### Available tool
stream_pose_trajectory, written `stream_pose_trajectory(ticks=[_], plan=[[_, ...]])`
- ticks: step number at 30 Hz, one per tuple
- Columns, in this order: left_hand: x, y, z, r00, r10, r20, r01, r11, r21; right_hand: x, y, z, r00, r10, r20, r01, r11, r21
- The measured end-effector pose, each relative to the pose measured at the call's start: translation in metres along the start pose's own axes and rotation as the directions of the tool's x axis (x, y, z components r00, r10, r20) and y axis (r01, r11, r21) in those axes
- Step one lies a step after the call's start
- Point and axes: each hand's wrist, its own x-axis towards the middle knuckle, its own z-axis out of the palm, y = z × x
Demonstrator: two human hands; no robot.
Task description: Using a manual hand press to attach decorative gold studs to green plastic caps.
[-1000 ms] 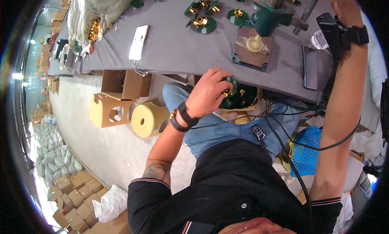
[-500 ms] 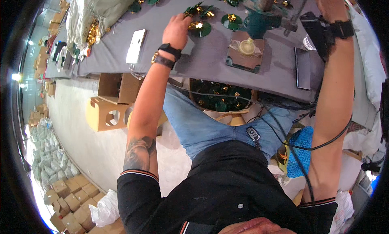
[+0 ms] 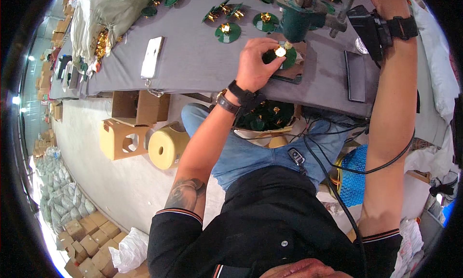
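Observation:
My left hand (image 3: 258, 61) pinches a green disc (image 3: 290, 59) with a shiny gold piece at its centre. It holds the disc over the square base plate (image 3: 295, 77) of a green metal press (image 3: 294, 19), directly beneath the press head. Up at the top right edge is my right hand (image 3: 387, 3), beside the press's slanted lever (image 3: 348, 8); its fingers are cut off by the picture's rim. On the grey-covered table, a similar green disc (image 3: 227, 33) and another green disc (image 3: 265, 20), both with gold centres, lie beyond my left hand.
A white phone-like slab (image 3: 152, 58) lies left on the table, a dark flat slab (image 3: 355, 75) right. Below the table's near edge sits a container of green-and-gold pieces (image 3: 270, 115). Black cables (image 3: 333, 181) cross my lap. Yellow stools (image 3: 169, 147) and a cardboard box (image 3: 137, 107) stand left.
My left hand has moved right and nearer, from the group of discs to the press, and now holds a green disc there. My right hand stays near the lever.

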Motion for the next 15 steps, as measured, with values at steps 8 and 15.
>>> stream_pose_trajectory(ticks=[8,15], plan=[[0.002,-0.009,0.003,1.000,-0.017,0.011,0.017,1.000,0.009,-0.116,-0.028,0.015,0.965,-0.260,0.016,0.260,0.960,-0.107],[0.011,-0.003,0.004,0.998,0.061,0.013,-0.059,0.996,-0.070,-0.289,0.048,-0.056,0.778,-0.421,0.466,0.615,0.661,-0.431]])
